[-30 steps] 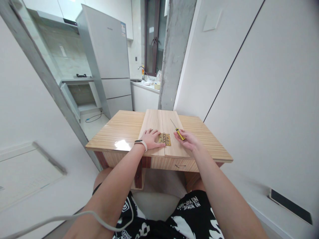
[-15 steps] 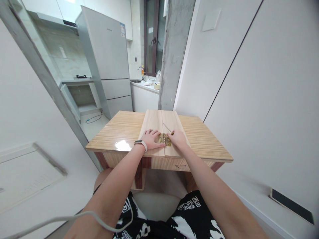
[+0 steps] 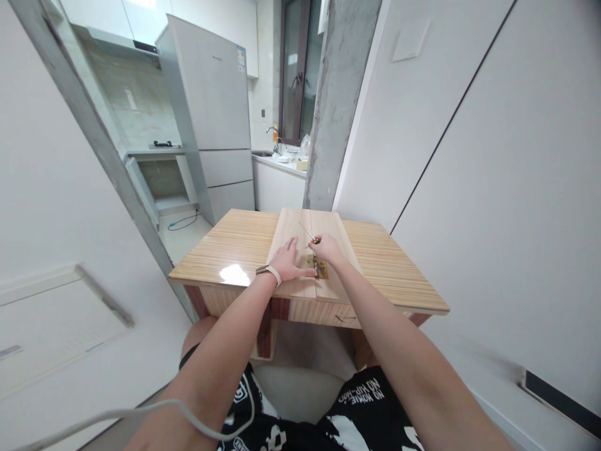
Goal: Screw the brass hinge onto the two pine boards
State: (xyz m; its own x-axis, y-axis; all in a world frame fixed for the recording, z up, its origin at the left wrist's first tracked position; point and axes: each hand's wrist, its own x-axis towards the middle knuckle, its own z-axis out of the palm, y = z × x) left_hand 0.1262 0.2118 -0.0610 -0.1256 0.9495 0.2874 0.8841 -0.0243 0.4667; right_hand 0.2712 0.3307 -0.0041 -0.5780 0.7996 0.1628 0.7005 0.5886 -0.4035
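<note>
Two pale wooden boards (image 3: 293,227) lie side by side on the table, their seam running away from me. A brass butt hinge (image 3: 322,269) lies open across the seam near the front end. My left hand (image 3: 287,260) rests on the left board with fingers spread, its thumb at the hinge's near edge. Above the hinge's far side, my right hand (image 3: 328,248) is closed round a screwdriver (image 3: 307,231). Its thin shaft points away and to the left, and my fingers hide most of the handle. Whether a screw is also between those fingers I cannot make out.
The wood-grain table (image 3: 235,241) has a drawer (image 3: 323,311) in its front. A white cable (image 3: 159,406) crosses over my left forearm. Beyond stand a grey fridge (image 3: 211,100), a sink counter (image 3: 279,181) and a concrete pillar (image 3: 340,94). White walls flank the table.
My right hand has lifted slightly off the right board and shifted toward the seam with the screwdriver. The left hand's fingers have drawn closer together, its thumb still by the hinge. The view has shifted slightly.
</note>
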